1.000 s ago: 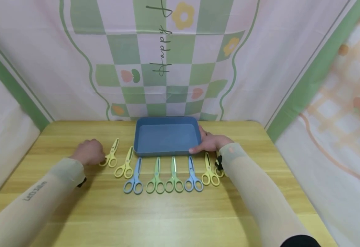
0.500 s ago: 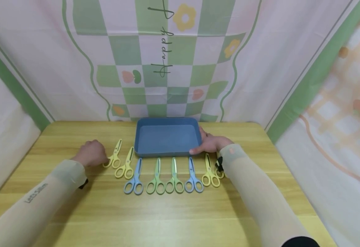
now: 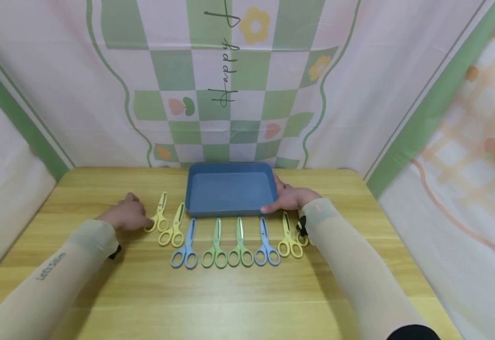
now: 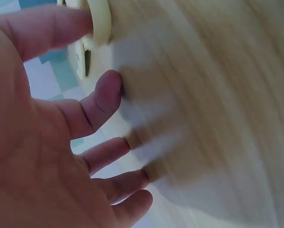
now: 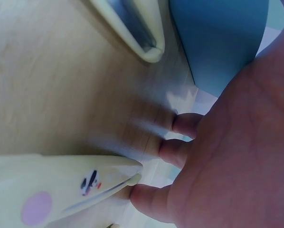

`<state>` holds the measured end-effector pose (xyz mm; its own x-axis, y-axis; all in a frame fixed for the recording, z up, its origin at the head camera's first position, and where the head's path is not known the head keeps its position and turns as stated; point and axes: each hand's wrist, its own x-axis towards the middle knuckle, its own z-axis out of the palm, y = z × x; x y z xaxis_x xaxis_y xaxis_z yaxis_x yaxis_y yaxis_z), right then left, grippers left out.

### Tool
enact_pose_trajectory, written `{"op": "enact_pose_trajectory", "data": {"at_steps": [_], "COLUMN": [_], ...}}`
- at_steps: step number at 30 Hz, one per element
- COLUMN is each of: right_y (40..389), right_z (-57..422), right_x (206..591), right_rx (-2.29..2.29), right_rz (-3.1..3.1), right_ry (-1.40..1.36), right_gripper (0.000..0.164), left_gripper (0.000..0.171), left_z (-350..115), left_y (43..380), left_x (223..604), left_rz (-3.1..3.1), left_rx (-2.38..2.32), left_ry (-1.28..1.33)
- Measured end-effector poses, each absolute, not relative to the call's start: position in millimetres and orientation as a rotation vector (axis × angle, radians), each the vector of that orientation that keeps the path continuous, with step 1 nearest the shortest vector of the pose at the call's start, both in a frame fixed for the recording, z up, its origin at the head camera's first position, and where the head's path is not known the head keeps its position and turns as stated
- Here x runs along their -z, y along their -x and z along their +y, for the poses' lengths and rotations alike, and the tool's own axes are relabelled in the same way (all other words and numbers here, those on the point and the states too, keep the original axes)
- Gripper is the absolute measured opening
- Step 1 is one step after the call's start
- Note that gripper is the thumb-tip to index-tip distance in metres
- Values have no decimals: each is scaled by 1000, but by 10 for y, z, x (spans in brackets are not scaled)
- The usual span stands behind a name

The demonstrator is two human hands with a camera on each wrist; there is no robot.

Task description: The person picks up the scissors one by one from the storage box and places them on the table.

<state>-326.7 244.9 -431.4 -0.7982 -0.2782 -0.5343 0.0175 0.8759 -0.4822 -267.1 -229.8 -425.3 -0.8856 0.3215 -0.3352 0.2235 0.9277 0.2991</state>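
Note:
In the head view my left hand is at the left end of a row of scissors. Its thumb touches a handle loop of the outermost yellow scissors. The left wrist view has that thumb against the yellow loop, while the other fingers are loosely bent around nothing. My right hand rests against the right end of a blue tray, thumb along its front corner. Yellow scissors lie by its fingertips in the right wrist view; my right wrist partly hides them from the head camera.
Between the hands lie yellow scissors, blue scissors, two green pairs, more blue scissors and another yellow pair, blades away from me. A patterned curtain hangs behind the wooden table.
The outermost left yellow scissors have shifted slightly right, closer to their neighbour. My left hand has moved right with them, and its fingers have loosened. The right hand and tray have stayed put.

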Motion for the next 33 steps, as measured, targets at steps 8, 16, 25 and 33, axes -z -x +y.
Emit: {"op": "enact_pose_trajectory", "data": {"at_steps": [8, 16, 25, 33], "right_y": [3336, 3301, 3268, 3214], "right_z": [2494, 2508, 2540, 2630], "right_x": [4372, 4331, 4243, 4194], "right_rx": [644, 646, 684, 867], "right_rz": [2407, 2406, 2410, 2368], "right_ry": [183, 194, 208, 164], "right_gripper": [150, 147, 145, 123], "left_gripper": [63, 88, 96, 92], "left_z": [-2253, -2268, -2224, -2188], "left_y": [2688, 2698, 2763, 2819], "left_x": [4186, 4099, 4087, 4093], "left_rz": [2638, 2490, 2496, 2506], "left_rx": [-337, -414, -425, -411], "left_ry": [-442, -414, -387, -409]}}
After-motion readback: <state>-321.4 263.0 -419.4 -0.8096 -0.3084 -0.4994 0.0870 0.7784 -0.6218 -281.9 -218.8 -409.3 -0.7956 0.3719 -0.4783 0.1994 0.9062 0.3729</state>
